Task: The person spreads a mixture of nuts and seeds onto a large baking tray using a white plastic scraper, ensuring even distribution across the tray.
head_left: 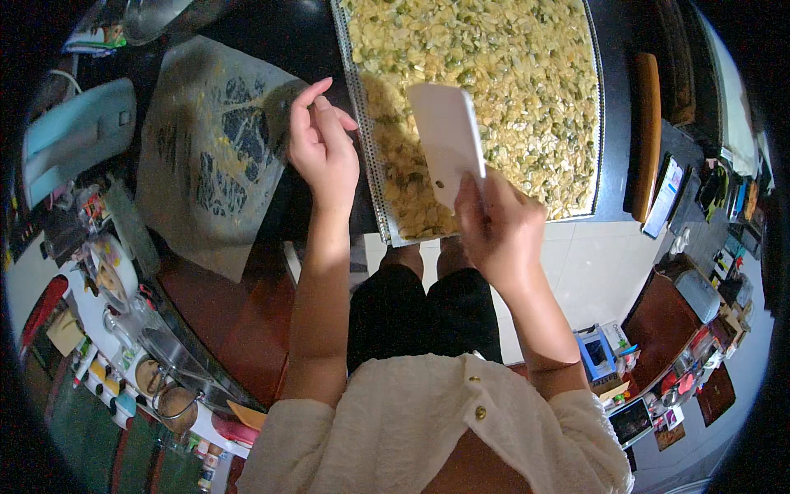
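My right hand (504,226) grips a white flat dough scraper (448,136) with a small hole near its held end. The scraper is over a broad layer of sliced nuts and green seeds (535,99), which fills a tray with a perforated metal rim (359,107). Whether its edge touches the layer I cannot tell. Just left of the tray is my left hand (323,152), its fingers loosely bent and apart, with nothing visible in them. Beside it lies a crumpled translucent sheet (185,156) with sticky-looking smears and crumbs.
A wooden rolling pin (648,136) and a phone (663,198) lie right of the tray on the dark counter (615,123). At the far left is a light-blue flat-topped object (78,136). Cluttered shelves stand to both sides, with jars (175,407) at lower left.
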`<state>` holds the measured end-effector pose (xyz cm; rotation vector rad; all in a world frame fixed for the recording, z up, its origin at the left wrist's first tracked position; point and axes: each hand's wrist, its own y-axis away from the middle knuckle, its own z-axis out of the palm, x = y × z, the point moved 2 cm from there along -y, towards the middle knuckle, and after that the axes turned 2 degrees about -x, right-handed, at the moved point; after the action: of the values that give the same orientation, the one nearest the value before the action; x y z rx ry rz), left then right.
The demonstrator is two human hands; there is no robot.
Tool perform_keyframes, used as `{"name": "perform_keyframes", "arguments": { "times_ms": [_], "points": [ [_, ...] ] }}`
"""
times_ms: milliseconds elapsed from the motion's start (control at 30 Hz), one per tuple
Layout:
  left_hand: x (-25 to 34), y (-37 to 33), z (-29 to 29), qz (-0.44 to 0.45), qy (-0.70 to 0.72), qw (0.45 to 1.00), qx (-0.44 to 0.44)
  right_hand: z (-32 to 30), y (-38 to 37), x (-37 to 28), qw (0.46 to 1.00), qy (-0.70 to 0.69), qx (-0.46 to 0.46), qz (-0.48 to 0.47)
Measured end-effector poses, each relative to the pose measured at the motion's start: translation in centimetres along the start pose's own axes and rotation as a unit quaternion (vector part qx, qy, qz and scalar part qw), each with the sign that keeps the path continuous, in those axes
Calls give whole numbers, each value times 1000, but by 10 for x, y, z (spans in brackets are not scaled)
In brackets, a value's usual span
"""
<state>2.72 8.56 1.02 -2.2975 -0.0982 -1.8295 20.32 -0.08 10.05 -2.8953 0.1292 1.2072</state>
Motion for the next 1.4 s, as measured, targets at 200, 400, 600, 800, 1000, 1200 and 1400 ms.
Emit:
{"name": "perform_keyframes", "arguments": {
  "times_ms": [200, 400, 600, 800, 1000, 1200, 1400],
  "points": [
    [2, 0, 2, 2, -6, 1000, 2, 3, 7, 6, 1000, -13, -14, 7],
    [8, 3, 2, -31, -16, 999, -2, -12, 17, 15, 999, 0, 25, 47],
    [3, 0, 1, 5, -20, 1000, -6, -19, 26, 15, 997, 8, 30, 65],
    [6, 2, 3, -21, 2, 1000, -9, -13, 33, 16, 999, 22, -5, 41],
    [8, 3, 1, -20, -4, 1000, -7, -7, 35, 11, 1000, 4, -15, 24],
    [9, 3, 3, -36, -4, 999, -7, 2, 34, 10, 999, -16, -38, -2],
    [8, 3, 4, -19, -4, 1000, -8, 6, 33, 7, 999, -12, 27, -18]
  ]
}}
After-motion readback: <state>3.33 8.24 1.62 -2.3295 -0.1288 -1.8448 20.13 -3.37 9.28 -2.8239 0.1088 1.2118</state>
